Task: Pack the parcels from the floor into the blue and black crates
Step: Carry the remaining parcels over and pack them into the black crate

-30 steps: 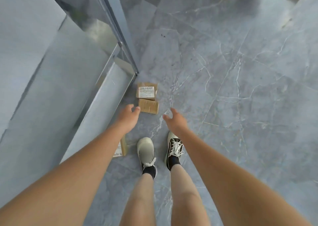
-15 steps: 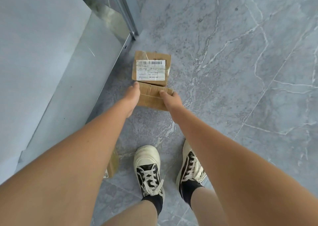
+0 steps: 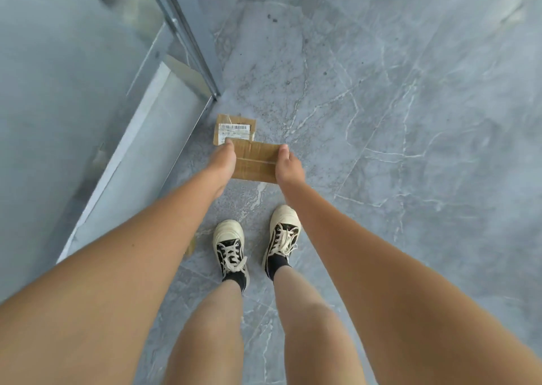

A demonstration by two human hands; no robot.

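Note:
A plain brown cardboard parcel (image 3: pixel 254 161) with a tape strip across it is held between both hands above the grey floor. My left hand (image 3: pixel 221 161) grips its left end and my right hand (image 3: pixel 289 167) grips its right end. Just beyond it, a second cardboard parcel (image 3: pixel 236 129) with a white barcode label lies on the floor, its near edge hidden by the held parcel. A corner of a third parcel (image 3: pixel 190 248) shows under my left forearm. No crate is in view.
A metal-framed glass panel and grey wall (image 3: pixel 164 114) run along the left, ending at a post (image 3: pixel 215 94) close to the labelled parcel. My two shoes (image 3: pixel 230 246) stand on the marble floor (image 3: pixel 381 120), which stretches to the right.
Both hands reached down to the plain parcel, closed on its ends and lifted it toward me. The labelled parcel stays on the floor.

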